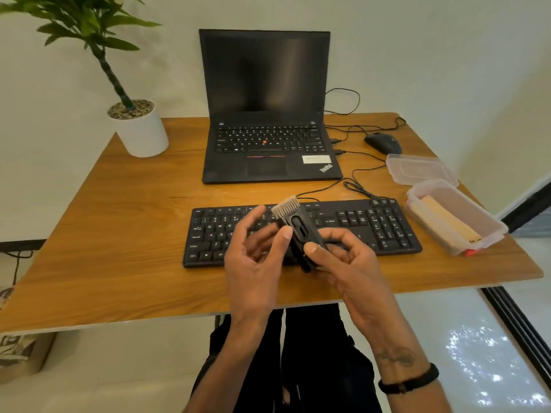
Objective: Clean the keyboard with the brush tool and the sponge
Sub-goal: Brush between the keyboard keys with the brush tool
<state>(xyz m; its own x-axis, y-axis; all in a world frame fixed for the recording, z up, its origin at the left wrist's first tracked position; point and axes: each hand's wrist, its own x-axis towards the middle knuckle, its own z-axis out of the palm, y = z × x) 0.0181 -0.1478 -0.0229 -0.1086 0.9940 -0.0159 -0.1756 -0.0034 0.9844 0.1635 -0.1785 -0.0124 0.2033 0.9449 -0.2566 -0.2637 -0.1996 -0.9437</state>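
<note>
brush tool [301,231] upright, bristles pointing away

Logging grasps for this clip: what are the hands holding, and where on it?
Both hold the brush tool: right hand grips its lower body, left hand pinches near the bristles.

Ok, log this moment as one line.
stage: brush prep | both hands: right hand and left hand hold brush tool above keyboard | sponge: in open container
</note>
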